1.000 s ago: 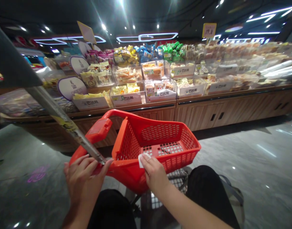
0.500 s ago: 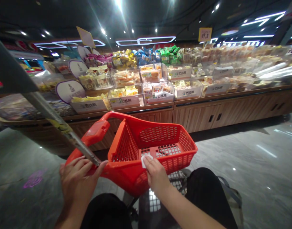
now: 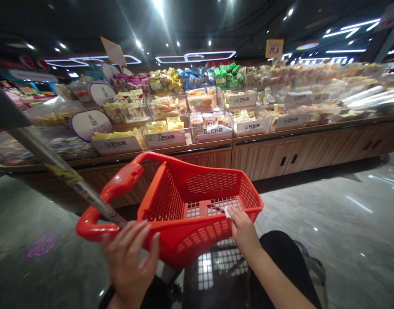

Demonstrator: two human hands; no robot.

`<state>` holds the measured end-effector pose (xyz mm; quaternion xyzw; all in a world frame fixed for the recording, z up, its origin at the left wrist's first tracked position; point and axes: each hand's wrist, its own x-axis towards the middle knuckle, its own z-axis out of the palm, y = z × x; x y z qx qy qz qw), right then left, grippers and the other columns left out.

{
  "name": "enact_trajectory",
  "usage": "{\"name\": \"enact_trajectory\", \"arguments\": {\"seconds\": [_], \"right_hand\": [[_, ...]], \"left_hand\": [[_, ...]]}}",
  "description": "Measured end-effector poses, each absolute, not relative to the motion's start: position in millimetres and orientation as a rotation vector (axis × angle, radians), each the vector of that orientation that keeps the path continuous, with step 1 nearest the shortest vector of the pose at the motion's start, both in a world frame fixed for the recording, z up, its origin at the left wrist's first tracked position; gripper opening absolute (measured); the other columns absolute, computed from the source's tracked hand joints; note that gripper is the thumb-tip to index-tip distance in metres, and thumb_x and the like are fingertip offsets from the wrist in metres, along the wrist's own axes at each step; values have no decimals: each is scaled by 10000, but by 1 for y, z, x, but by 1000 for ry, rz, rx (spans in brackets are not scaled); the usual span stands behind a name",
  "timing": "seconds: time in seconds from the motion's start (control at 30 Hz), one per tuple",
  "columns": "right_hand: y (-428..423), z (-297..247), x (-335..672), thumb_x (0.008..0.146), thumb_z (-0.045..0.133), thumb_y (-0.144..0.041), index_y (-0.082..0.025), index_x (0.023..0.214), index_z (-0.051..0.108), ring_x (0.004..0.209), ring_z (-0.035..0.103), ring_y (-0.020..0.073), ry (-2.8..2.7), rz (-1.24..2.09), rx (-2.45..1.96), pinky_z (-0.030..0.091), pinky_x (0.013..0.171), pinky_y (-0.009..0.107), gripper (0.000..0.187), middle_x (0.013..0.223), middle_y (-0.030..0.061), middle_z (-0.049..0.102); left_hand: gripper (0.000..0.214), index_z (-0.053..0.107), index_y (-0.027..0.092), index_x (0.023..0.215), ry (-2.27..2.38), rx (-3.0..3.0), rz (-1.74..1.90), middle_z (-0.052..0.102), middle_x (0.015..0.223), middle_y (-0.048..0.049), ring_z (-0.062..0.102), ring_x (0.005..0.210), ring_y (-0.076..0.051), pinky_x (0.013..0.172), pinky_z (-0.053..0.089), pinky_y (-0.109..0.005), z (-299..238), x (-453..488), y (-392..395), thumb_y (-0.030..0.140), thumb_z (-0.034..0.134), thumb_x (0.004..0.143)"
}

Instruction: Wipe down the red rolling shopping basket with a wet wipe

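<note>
A red plastic shopping cart (image 3: 200, 234) with lattice walls stands in front of my knees. My right hand (image 3: 243, 229) presses a folded white wipe (image 3: 228, 211) onto the cart's near top rim, toward its right end. Beside the handle end, my left hand (image 3: 132, 257) is raised with fingers apart, slightly blurred, holding nothing that shows. A scuffed metal pole (image 3: 94, 199) with a dark upper end and a yellow patch slants down from the upper left. Its lower end meets the cart handle (image 3: 121, 178) just behind my left fingertips; whether they touch it I cannot tell.
Behind the cart runs a wood-fronted display counter (image 3: 264, 161) with clear bins of packaged snacks (image 3: 165, 125). A price sign (image 3: 274, 48) stands above it. A strapped bag (image 3: 314, 262) is beside my right knee on the glossy grey floor (image 3: 332, 210).
My right hand has slid the wipe rightward along the rim. My left hand has come off the cart handle and moved right and down, its fingers opening. The cart sits slightly further left in view.
</note>
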<state>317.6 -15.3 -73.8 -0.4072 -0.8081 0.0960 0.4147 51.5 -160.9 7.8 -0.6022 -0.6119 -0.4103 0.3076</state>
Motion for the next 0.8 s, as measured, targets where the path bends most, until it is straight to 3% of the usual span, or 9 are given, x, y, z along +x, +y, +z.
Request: {"name": "enact_trajectory", "arguments": {"seconds": [0.13, 0.23, 0.4, 0.57, 0.8], "right_hand": [[-22, -70, 308, 799, 433, -24, -113, 1185, 626, 1072, 581, 265, -2021, 229, -1062, 488, 958, 448, 441, 1169, 127, 644], [-33, -63, 292, 787, 428, -1, -126, 1197, 619, 1073, 578, 256, -2027, 245, -1023, 491, 956, 427, 469, 1165, 119, 645], [-52, -55, 257, 755, 441, 38, -112, 1257, 566, 1132, 544, 237, -2107, 303, -838, 465, 997, 384, 538, 1232, 118, 608], [-43, -66, 287, 760, 408, 41, -138, 1255, 574, 1122, 547, 243, -2097, 303, -900, 476, 981, 416, 552, 1246, 106, 602], [-29, -82, 336, 783, 385, 10, -130, 1249, 582, 1133, 547, 267, -1955, 244, -1132, 466, 981, 474, 525, 1213, 135, 614]], "left_hand": [[296, 583, 205, 1134, -1537, -1896, -855, 675, 1112, -50, 566, 1106, -239, 1099, 240, -512, -3, 110, -124, 219, 528, 843], [265, 634, 186, 1065, -1702, -1901, -694, 696, 1052, -55, 606, 1003, -224, 1080, 245, -485, -11, 128, -101, 280, 457, 892], [252, 666, 222, 985, -1764, -1895, -643, 705, 859, -19, 616, 818, -178, 972, 335, -403, -22, 120, -94, 228, 429, 900], [230, 667, 224, 960, -1788, -1892, -631, 697, 841, -23, 596, 814, -188, 874, 359, -381, -22, 108, -100, 253, 447, 897], [223, 664, 235, 954, -1821, -1923, -637, 699, 867, -17, 582, 824, -188, 864, 352, -380, -24, 97, -101, 292, 455, 900]]}}
